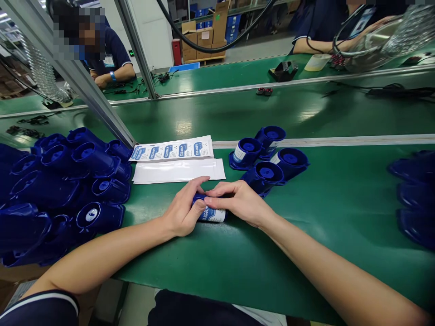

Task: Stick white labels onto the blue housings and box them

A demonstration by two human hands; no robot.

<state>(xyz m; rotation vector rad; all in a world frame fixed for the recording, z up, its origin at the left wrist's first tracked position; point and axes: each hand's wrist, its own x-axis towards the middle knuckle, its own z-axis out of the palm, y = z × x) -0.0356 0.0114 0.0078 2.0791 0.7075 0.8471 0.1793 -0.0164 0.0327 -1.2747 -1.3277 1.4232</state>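
Observation:
A blue plastic housing (213,215) with a white and blue printed label lies on its side on the green table in front of me. My left hand (185,206) is wrapped round its left end, the thumb on top near the label. My right hand (239,199) grips it from the right, with thumb and fingers pressing on the label's upper edge. Both hands hide much of the housing. Just beyond them lie a sheet of printed labels (173,150) and white strips (176,172). Several blue housings (265,174) stand to the right, some with labels showing.
A large pile of blue housings (61,181) fills the table's left side by a metal post (102,104). More blue parts (416,199) sit at the right edge. Beyond a metal rail (326,141), two people work at the far bench, with cables (397,90) lying nearer.

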